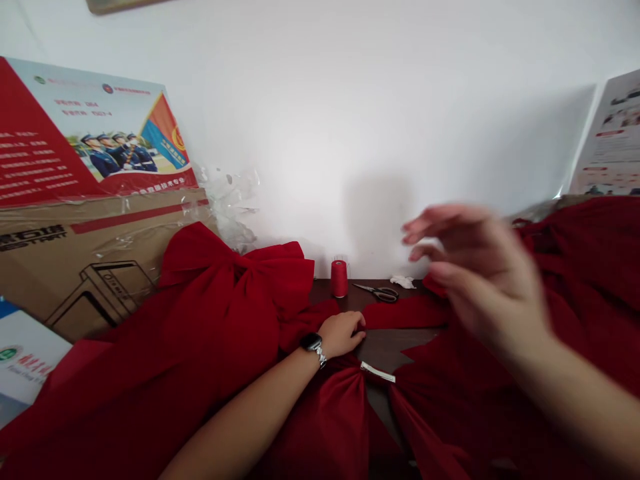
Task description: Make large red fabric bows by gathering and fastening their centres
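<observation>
My left hand (344,332), with a dark watch (311,342) on the wrist, lies low over the table. Its fingers are bent and closed at a red cloth strip (405,313); the fingertips are partly hidden. Raised above the right side, my right hand (470,267) is smeared by motion, thumb and fingers apart, with nothing visible between them. A large red cloth bow (243,263) stands left of my left hand. Below the hand, gathered red cloth (335,407) lies near a short white strip (378,372).
Against the wall stand a red thread spool (339,279), dark-handled scissors (383,292) and a white crumpled scrap (403,282). A cardboard box (100,247) with a poster (100,133) occupies the left. More red cloth (595,280) is heaped at right. The dark table (385,347) shows between.
</observation>
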`<act>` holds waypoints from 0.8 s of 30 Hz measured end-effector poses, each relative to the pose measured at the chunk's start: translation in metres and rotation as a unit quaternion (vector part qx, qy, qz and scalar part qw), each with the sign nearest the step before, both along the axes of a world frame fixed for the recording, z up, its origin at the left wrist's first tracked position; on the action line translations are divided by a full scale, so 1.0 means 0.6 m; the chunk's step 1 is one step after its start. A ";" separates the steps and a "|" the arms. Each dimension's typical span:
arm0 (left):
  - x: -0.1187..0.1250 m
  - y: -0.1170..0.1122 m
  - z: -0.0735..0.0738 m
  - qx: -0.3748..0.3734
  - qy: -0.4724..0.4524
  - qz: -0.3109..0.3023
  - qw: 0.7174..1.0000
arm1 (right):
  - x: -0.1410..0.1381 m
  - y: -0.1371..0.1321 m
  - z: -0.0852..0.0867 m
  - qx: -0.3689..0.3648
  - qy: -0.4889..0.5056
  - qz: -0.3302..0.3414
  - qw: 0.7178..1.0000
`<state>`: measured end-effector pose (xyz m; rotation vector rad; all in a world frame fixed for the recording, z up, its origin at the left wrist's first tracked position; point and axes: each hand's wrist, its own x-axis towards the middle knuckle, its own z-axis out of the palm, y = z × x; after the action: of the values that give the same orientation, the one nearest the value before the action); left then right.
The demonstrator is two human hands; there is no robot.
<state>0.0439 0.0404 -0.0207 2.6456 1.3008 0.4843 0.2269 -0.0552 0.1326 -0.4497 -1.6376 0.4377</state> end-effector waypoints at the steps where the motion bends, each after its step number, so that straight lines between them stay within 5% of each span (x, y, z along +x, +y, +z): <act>1: -0.001 0.001 -0.001 -0.005 -0.014 0.008 1.000 | -0.013 0.027 -0.034 -0.031 0.007 -0.001 1.000; 6: -0.003 0.015 -0.007 -0.010 -0.086 0.035 0.996 | -0.032 0.185 -0.218 -0.230 -0.036 -0.105 0.967; 9: -0.004 0.026 -0.010 -0.019 -0.128 0.040 0.991 | -0.022 0.231 -0.278 -0.255 -0.123 -0.170 0.944; 17: -0.005 0.047 -0.021 0.004 -0.185 0.072 0.980 | -0.020 0.211 -0.302 -0.244 -0.285 -0.135 0.917; 24: -0.004 0.039 -0.020 0.031 -0.169 0.014 0.985 | -0.027 0.209 -0.304 -0.228 -0.352 -0.165 0.892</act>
<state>0.0416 0.0639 -0.0327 2.4511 1.2319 0.9451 0.2107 0.0704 -0.0501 -1.3455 -2.0911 0.4245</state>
